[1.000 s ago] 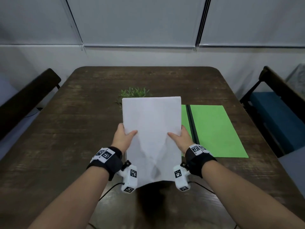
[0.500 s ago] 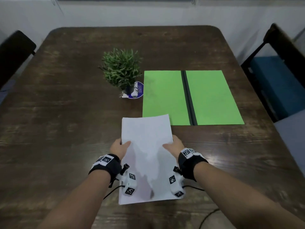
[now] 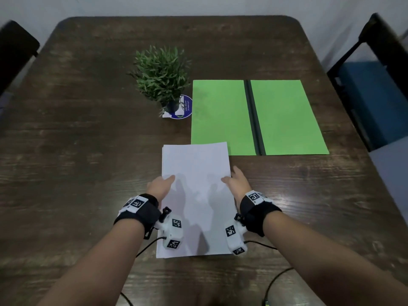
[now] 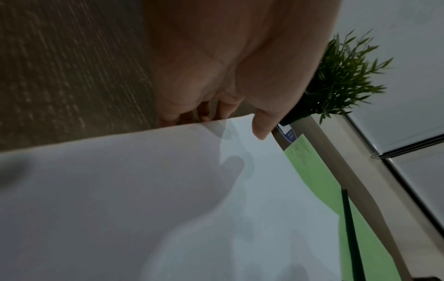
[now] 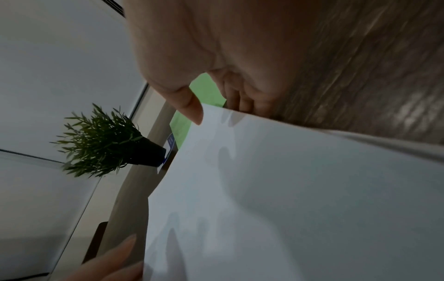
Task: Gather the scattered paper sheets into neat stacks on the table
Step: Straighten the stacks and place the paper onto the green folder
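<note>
The left hand (image 3: 159,187) grips the left long edge of the white paper stack (image 3: 195,195), thumb on top and fingers (image 4: 204,114) underneath; the right hand (image 3: 237,183) pinches the right edge likewise. The smooth rectangular sheets lie on the dark, grainy wooden table (image 3: 77,151), far corner overlapping a matte green folder (image 3: 284,115). A spiky potted plant (image 3: 162,76) stands beyond; bare wood lies left.
</note>
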A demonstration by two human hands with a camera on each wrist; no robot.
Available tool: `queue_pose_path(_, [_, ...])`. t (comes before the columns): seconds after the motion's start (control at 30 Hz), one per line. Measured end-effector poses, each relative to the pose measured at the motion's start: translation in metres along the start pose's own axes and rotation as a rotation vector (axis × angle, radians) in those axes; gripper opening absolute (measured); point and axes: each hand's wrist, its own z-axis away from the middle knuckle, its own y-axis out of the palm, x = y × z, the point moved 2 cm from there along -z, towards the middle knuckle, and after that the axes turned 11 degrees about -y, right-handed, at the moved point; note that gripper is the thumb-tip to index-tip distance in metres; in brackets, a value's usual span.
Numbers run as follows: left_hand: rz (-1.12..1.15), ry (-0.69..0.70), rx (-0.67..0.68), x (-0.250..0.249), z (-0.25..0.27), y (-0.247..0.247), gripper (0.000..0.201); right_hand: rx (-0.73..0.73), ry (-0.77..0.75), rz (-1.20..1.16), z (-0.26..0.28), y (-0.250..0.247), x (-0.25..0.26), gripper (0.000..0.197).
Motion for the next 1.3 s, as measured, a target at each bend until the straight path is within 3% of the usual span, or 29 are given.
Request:
queue_pose_path(0.03, [0.035, -0.023, 0.009, 0.013, -0.029, 0.001, 0.099, -0.019, -0.007, 0.007, -0.002, -0.003, 0.001, 0.077])
queue_pose_path(0.1, [0.088, -0.105, 0.015, 0.023, -0.038, -0.001, 0.114, -0.056, -0.010, 0.126, -0.003, -0.009, 0.004, 0.072])
queue_pose_path(0.13, [0.142, -0.126, 0.019, 0.023, -0.035, -0.001, 0.109, -0.066, 0.010, 0.221, -0.003, -0.012, 0.006, 0.068])
queue_pose_path(0.23, [0.229, -0.129, 0.031, 0.009, 0.009, 0.001, 0.060, 0.019, 0.094, 0.441, 0.001, -0.011, 0.009, 0.062])
queue_pose_path(0.37, [0.161, -0.130, -0.061, 0.006, 0.023, 0.007, 0.042, 0.109, 0.203, 0.543, 0.003, -0.009, 0.020, 0.080])
queue_pose_path(0.43, [0.111, -0.164, -0.043, 0.004, 0.029, 0.007, 0.048, 0.121, 0.236, 0.587, 0.000, -0.007, 0.024, 0.077])
queue_pose_path(0.57, [0.000, -0.188, -0.027, 0.008, 0.022, 0.014, 0.068, 0.049, 0.228, 0.825, 0.004, 0.002, 0.022, 0.090])
queue_pose_path(0.7, [-0.032, -0.127, -0.178, 0.012, 0.025, 0.022, 0.072, -0.004, 0.184, 0.720, 0.000, 0.003, 0.013, 0.091])
queue_pose_path(0.8, [0.138, -0.036, -0.161, 0.010, 0.026, 0.027, 0.054, -0.003, 0.202, 0.526, -0.004, -0.001, 0.008, 0.087])
queue_pose_path(0.9, [0.183, -0.004, -0.120, 0.012, 0.024, 0.022, 0.049, -0.080, 0.151, 0.353, -0.002, -0.004, 0.003, 0.074])
queue_pose_path(1.0, [0.252, 0.004, -0.136, 0.018, 0.020, 0.017, 0.052, -0.051, 0.150, 0.526, 0.007, -0.011, -0.003, 0.057])
queue_pose_path(1.07, [0.279, 0.025, -0.138, 0.020, 0.024, 0.016, 0.057, 0.001, 0.169, 0.512, 0.014, -0.018, -0.003, 0.048])
queue_pose_path(1.2, [0.215, 0.061, -0.073, 0.021, 0.037, 0.016, 0.060, 0.058, 0.229, 0.445, 0.031, -0.030, 0.006, 0.047])
queue_pose_path(1.3, [0.204, 0.060, -0.044, 0.019, 0.046, 0.015, 0.059, 0.115, 0.283, 0.469, 0.041, -0.032, -0.008, 0.062])
